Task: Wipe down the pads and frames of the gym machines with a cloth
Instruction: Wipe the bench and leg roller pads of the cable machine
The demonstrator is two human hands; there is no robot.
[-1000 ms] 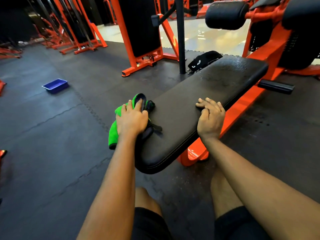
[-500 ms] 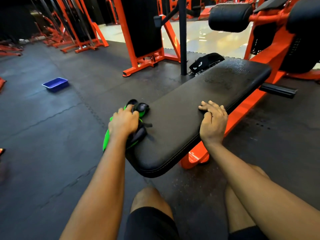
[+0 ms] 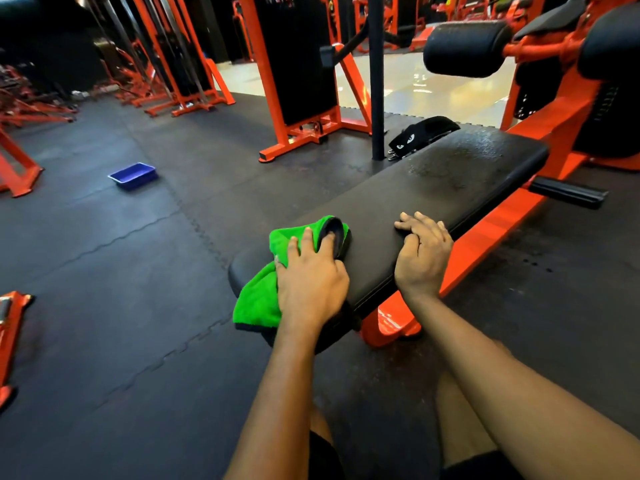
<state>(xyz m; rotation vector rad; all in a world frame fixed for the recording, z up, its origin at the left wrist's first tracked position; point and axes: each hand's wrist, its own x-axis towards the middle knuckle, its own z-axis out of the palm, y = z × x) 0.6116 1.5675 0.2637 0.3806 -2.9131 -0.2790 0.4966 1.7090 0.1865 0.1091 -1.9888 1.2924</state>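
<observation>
1. Cloth [image 3: 258,301], bright green with a dark underside, lies on the near left corner of the black pad [image 3: 433,181] and hangs over its edge.
2. Our left hand [image 3: 311,278] presses down on it, fingers spread and fairly straight, not clenched.
3. Our right hand [image 3: 420,258] rests on the pad's right edge, fingers loosely bent, grasping nothing.
4. We see wet speckles on the pad's far end, with the orange frame [image 3: 485,244] running beneath.
5. We see a blue tray [image 3: 133,174] on the floor, well apart to the left.
</observation>
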